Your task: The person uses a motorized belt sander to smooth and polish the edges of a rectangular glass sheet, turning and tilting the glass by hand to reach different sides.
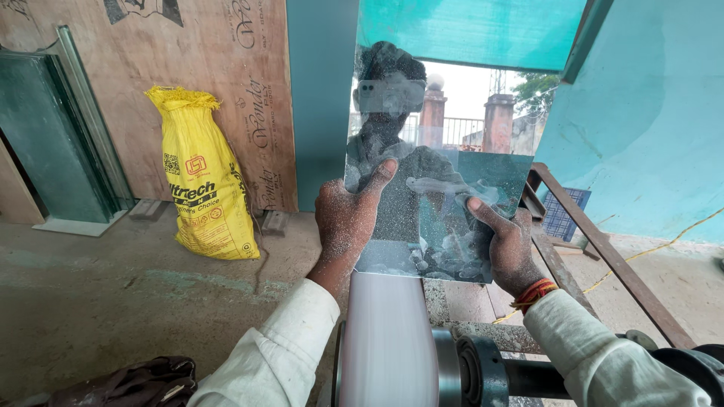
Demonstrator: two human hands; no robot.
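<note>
left hand (pixel 345 218) grips mirror pane (pixel 452 113) at left edge | right hand (pixel 509 245) grips right edge | pane's bottom edge meets spinning belt drum (pixel 385 339) | yellow sack (pixel 204 177) leans on plywood (pixel 226 75)

Mirror pane (pixel 445 151), large flat rectangular sheet, held upright and slightly tilted, bottom edge just above or touching the pale spinning wheel below it, can't tell which. Reflective face toward camera, showing a dim figure, pillars, railing and pale sky. Surface dusty and smeared, cloudiest in the lower right part. Edges gripped on both sides near the bottom, left and right.
</note>
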